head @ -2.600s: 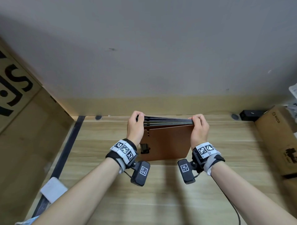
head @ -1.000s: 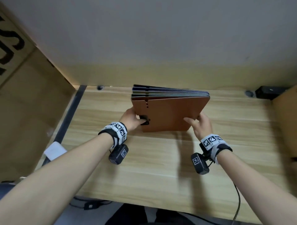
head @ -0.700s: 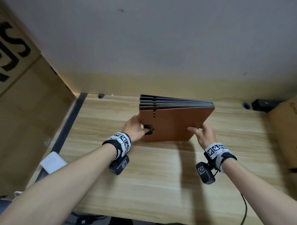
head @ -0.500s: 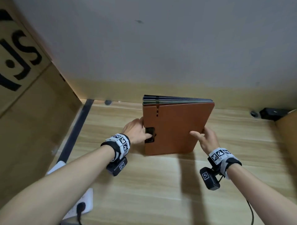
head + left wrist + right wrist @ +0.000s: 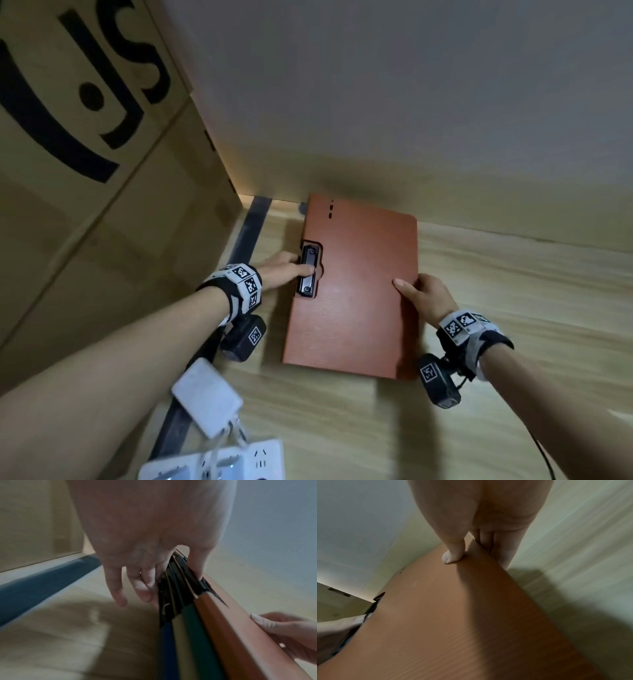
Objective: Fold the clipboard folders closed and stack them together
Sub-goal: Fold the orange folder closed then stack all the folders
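Observation:
A stack of closed clipboard folders [image 5: 356, 287] with a brown one on top is held between my hands over the wooden table [image 5: 513, 308], near the far left corner. My left hand [image 5: 287, 272] grips the stack's left side, thumb on the black clip [image 5: 308, 274] and fingers under it. My right hand [image 5: 419, 294] holds the right edge, thumb on the brown cover, fingers beneath. In the left wrist view the stack's edges [image 5: 193, 635] show blue, cream, green and brown layers, tilted above the table. The right wrist view shows the brown cover [image 5: 445, 622] under my thumb.
A big cardboard box [image 5: 85, 171] stands close on the left, and the wall [image 5: 411, 102] runs right behind the stack. A dark strip [image 5: 246, 233] runs along the table's left edge. A white adapter [image 5: 207, 406] and a power strip [image 5: 219, 462] lie at the near left.
The stack was standing on edge with both hands at its top. My hands shifted to its sides, tipped it back toward flat and carried it left toward the corner.

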Available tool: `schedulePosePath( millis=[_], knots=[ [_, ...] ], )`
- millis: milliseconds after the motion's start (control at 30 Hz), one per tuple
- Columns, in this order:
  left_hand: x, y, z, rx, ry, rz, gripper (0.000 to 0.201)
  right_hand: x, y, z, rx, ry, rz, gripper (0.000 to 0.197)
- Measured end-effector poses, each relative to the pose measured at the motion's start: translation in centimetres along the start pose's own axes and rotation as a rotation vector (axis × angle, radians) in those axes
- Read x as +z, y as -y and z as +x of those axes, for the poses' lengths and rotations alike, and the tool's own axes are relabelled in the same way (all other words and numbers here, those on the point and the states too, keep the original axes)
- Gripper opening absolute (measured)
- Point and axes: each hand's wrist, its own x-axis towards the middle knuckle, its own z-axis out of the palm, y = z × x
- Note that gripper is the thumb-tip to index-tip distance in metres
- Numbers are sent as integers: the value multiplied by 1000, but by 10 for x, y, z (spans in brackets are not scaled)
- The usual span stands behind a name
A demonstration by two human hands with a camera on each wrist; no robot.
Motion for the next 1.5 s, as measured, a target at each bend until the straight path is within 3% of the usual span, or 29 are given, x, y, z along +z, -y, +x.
schedulePosePath(
  millis=[233, 433, 567, 767, 1033, 1266, 1333, 1400, 1500],
  knots=[
    [-49, 40, 31, -86, -152, -209, 67, 73, 55, 31, 97, 12, 71, 49],
    [-59, 59, 47, -142, -251, -365, 59, 100, 85, 40, 166, -37, -8, 53],
    [-48, 68, 47, -85, -348, -466, 34, 110, 86, 46, 205, -70, -17, 67],
    [-39, 71, 42, -90, -547, -511, 13, 108, 91, 42, 230, -85, -147, 68],
    [-30, 59, 35, -118, -632, -452, 21, 104, 88, 40, 203, -119, -173, 67],
    [-32, 58, 31, -135, -548, -472, 16, 98, 87, 34, 141, -74, -189, 55],
    [-32, 52, 23, -135, -534, -464, 26, 88, 80, 27, 110, -58, -143, 48],
    [-28, 44, 12, -130, -567, -413, 45, 71, 71, 13, 112, -81, -24, 54],
    [-18, 20, -11, -54, -622, -383, 47, 37, 60, -12, 116, -148, 110, 53]
  ],
)
